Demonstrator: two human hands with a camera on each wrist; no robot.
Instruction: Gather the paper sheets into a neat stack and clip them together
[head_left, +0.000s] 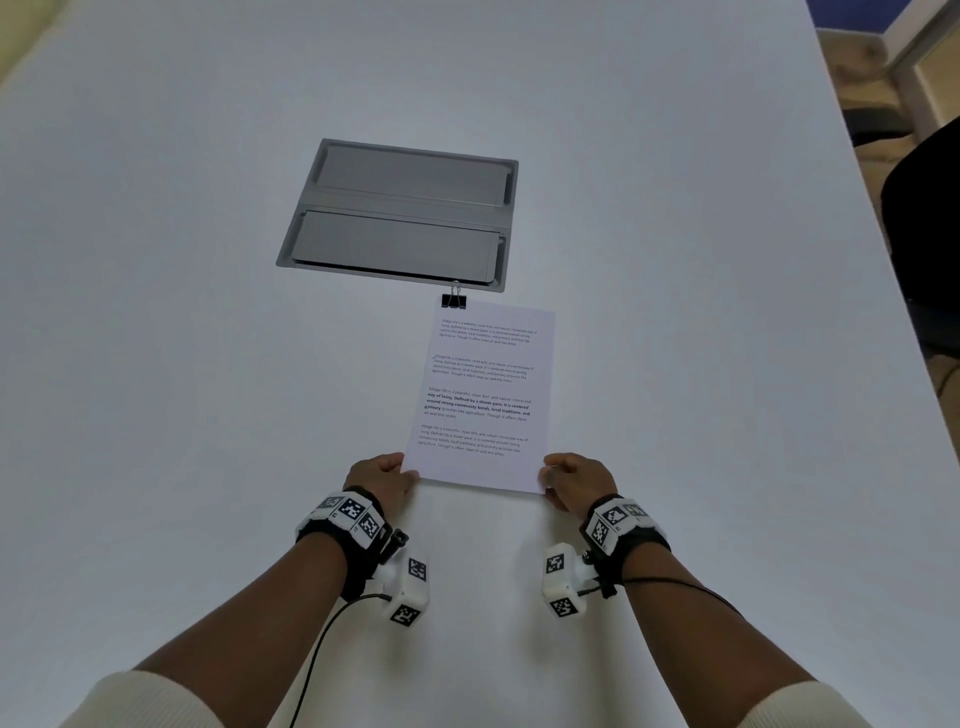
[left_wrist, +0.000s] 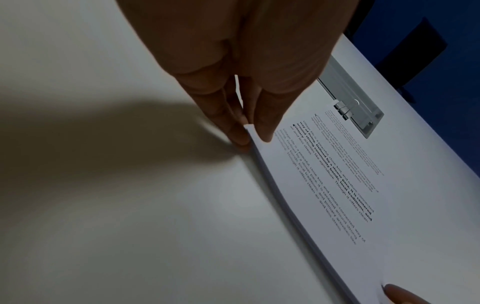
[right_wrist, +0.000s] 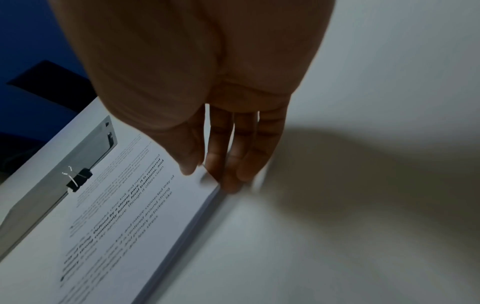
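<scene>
White printed paper sheets (head_left: 483, 395) lie stacked on the pale table (head_left: 182, 364), a black binder clip (head_left: 454, 300) fixed at the far left corner, just in front of a grey recessed panel (head_left: 400, 215). The left hand (head_left: 382, 480) pinches the stack's near left corner; the right hand (head_left: 576, 483) pinches the near right corner

White table (head_left: 208, 364) — grey hatch (head_left: 400, 215) inset.
</scene>
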